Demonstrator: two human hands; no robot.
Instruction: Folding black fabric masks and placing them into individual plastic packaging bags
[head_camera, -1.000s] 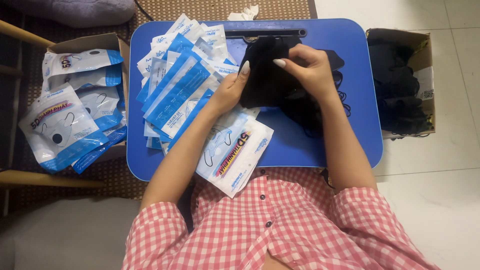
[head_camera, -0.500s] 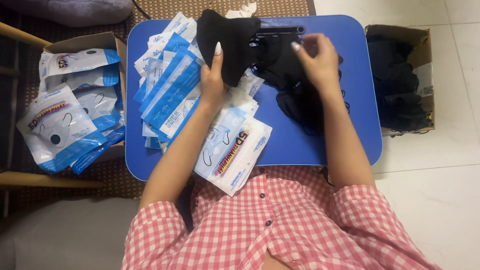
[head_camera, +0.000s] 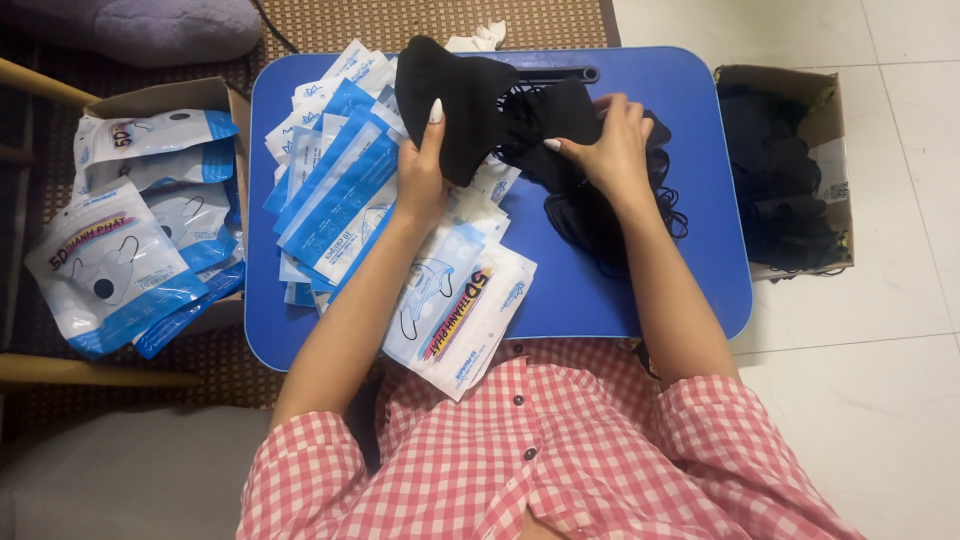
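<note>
The left hand (head_camera: 422, 172) is closed on a black face mask (head_camera: 455, 100), with the thumb lying along the front of the fabric and the other fingers behind it; the mask is lifted off the surface and stands over the far middle part of the blue lap table (head_camera: 700, 130). The right hand (head_camera: 610, 150) rests on a pile of black masks (head_camera: 600, 215) just to the right of the held mask, fingers curled together and pinching the dark fabric at the top of the pile. The two hands are near each other, and the held mask and the pile touch or overlap where they meet; which of the two cannot be told. The pile lies on the centre-right of the table, with thin ear loops trailing toward the right edge. A spread of blue-and-white pouches (head_camera: 340, 190) covers the left half of the table, under the left forearm, and one pouch (head_camera: 455, 310) overhangs the near edge. A cardboard box (head_camera: 780, 170) holding more black masks stands on the tiled floor just beside the table's right edge. A second open box (head_camera: 150, 215) with filled pouches lies to the left of the table. The person wears a red-and-white checked shirt (head_camera: 540, 450).
</note>
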